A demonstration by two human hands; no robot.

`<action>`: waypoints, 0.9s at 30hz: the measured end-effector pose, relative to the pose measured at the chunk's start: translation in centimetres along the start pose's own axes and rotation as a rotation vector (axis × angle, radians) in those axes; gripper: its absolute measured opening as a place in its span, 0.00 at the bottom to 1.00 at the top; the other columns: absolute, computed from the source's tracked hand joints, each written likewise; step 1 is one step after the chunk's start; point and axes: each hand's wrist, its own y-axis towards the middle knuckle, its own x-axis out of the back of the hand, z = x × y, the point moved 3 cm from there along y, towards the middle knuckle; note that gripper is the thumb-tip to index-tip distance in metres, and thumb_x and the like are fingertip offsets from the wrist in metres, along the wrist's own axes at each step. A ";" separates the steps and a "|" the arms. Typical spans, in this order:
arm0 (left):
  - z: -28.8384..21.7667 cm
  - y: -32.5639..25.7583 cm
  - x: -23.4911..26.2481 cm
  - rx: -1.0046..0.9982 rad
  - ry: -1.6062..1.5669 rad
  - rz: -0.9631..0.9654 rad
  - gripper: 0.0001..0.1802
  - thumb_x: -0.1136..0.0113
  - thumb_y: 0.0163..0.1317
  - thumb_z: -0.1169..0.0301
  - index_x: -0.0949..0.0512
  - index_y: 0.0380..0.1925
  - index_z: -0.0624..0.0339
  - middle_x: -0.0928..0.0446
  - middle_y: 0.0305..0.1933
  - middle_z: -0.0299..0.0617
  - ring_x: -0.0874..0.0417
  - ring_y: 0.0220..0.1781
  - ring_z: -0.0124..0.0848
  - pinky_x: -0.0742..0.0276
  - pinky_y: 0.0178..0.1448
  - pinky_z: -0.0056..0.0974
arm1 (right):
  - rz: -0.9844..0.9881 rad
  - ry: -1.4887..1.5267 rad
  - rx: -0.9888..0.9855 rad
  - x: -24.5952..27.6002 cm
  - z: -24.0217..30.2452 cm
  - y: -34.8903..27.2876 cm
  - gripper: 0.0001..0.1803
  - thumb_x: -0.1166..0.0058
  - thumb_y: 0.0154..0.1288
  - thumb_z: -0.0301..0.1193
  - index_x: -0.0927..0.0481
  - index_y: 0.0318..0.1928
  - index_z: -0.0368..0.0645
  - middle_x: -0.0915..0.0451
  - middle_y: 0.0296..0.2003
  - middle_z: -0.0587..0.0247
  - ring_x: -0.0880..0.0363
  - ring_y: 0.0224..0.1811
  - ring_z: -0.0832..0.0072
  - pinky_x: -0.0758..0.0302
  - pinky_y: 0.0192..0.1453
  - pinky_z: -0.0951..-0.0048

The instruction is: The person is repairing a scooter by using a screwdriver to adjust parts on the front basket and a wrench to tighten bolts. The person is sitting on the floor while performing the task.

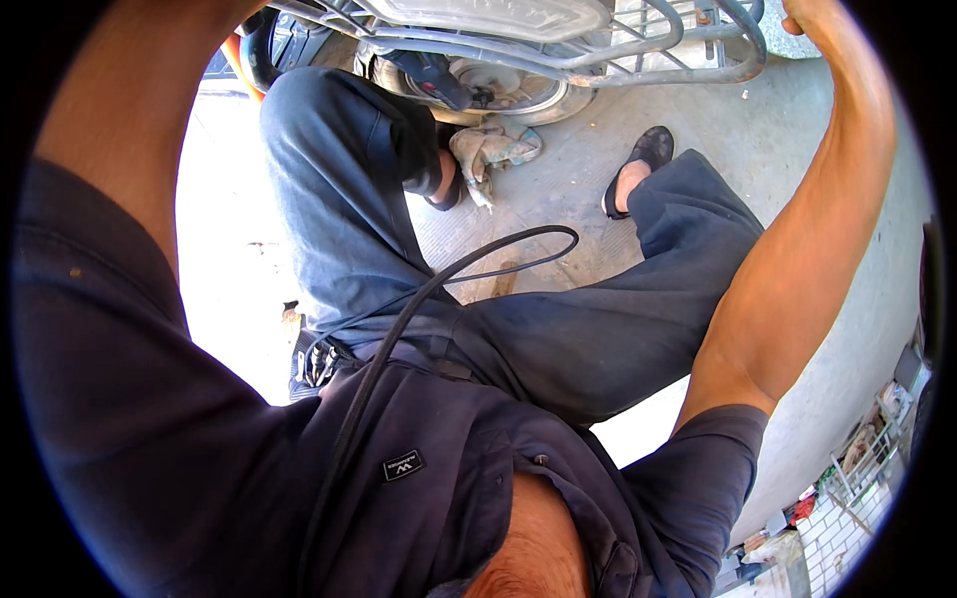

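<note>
My left arm (118, 120) reaches up past the top edge, and its hand is out of the picture. At the upper right, my right hand (809, 14) is cut off by the top edge. One fingertip shows curled in, so the hand looks closed, but what it holds, if anything, is hidden. Nearest to it is the end of a grey metal tube rack (750, 45) on a wheeled vehicle, with a gap between them. Below the rack sits a wheel (543, 103), partly covered by a dark part (436, 80).
A crumpled, stained rag (490, 149) lies on the concrete floor (558, 189) between my feet. A black cable (399, 324) runs up my torso and loops above my lap. Far right stand a metal rack (865, 453) and assorted clutter near white brickwork (842, 533).
</note>
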 end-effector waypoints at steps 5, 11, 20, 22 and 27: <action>0.1 0.4 0.2 0.005 -0.008 -0.011 0.20 0.42 0.71 0.65 0.22 0.58 0.65 0.19 0.62 0.53 0.18 0.66 0.45 0.30 0.69 0.58 | 0.000 0.019 0.002 -0.5 0.2 -0.4 0.15 0.29 0.55 0.27 0.21 0.30 0.28 0.25 0.17 0.59 0.25 0.16 0.74 0.29 0.19 0.67; 0.2 0.6 0.0 0.005 -0.011 -0.011 0.21 0.43 0.71 0.65 0.22 0.58 0.64 0.19 0.62 0.52 0.18 0.66 0.45 0.31 0.70 0.59 | 0.008 -0.012 -0.018 -0.7 -0.1 0.2 0.16 0.29 0.56 0.28 0.22 0.26 0.28 0.27 0.15 0.57 0.25 0.16 0.73 0.30 0.20 0.63; -0.7 0.7 -0.3 0.001 0.008 -0.002 0.21 0.44 0.71 0.64 0.21 0.59 0.64 0.19 0.62 0.51 0.19 0.67 0.45 0.32 0.70 0.60 | -0.033 -0.050 0.012 -0.1 -0.3 0.4 0.18 0.30 0.56 0.32 0.20 0.28 0.27 0.25 0.17 0.56 0.24 0.17 0.71 0.27 0.21 0.65; -0.9 1.0 -0.4 -0.007 0.015 0.006 0.21 0.44 0.71 0.64 0.21 0.59 0.63 0.19 0.63 0.51 0.19 0.67 0.44 0.32 0.71 0.61 | 0.018 -0.061 -0.154 -0.1 -0.3 1.0 0.18 0.29 0.57 0.33 0.19 0.29 0.26 0.25 0.17 0.57 0.24 0.16 0.71 0.27 0.21 0.65; -0.5 -0.2 -0.1 -0.018 0.009 -0.022 0.21 0.44 0.71 0.64 0.21 0.59 0.63 0.19 0.63 0.51 0.19 0.68 0.44 0.33 0.71 0.61 | -0.047 0.190 -0.152 -0.7 -1.0 1.5 0.19 0.27 0.58 0.32 0.20 0.31 0.26 0.26 0.16 0.60 0.26 0.15 0.75 0.31 0.18 0.68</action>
